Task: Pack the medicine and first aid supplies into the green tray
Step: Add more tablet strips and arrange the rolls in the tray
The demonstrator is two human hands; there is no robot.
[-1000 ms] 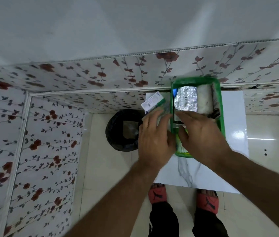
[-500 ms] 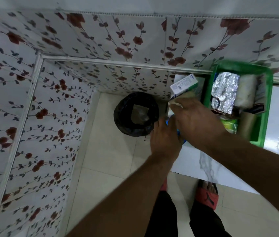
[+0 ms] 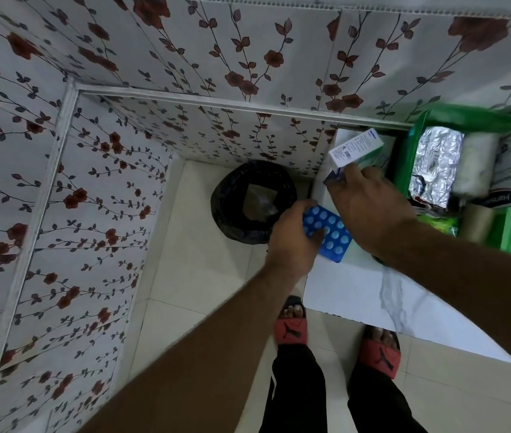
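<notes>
The green tray [image 3: 510, 232] sits at the right on a white marble-look table [image 3: 366, 285]. It holds a silver foil pack [image 3: 435, 164], a white bandage roll [image 3: 476, 167], a white box, a tan tape roll [image 3: 477, 225] and a green packet. My left hand [image 3: 291, 242] grips a blue blister strip of pills [image 3: 329, 232] over the table's left edge. My right hand [image 3: 370, 204] lies just left of the tray, fingers on a white and green medicine box [image 3: 356, 148] and a small blue item under it.
A bin lined with a black bag [image 3: 252, 201] stands on the floor left of the table. Floral-patterned walls close the corner behind and to the left. My feet in red sandals [image 3: 290, 326] stand at the table's near edge on pale tiles.
The view has swung left, so the tray now sits at the far right. My left hand has lifted the blue blister strip. My right hand has left the tray for the medicine box.
</notes>
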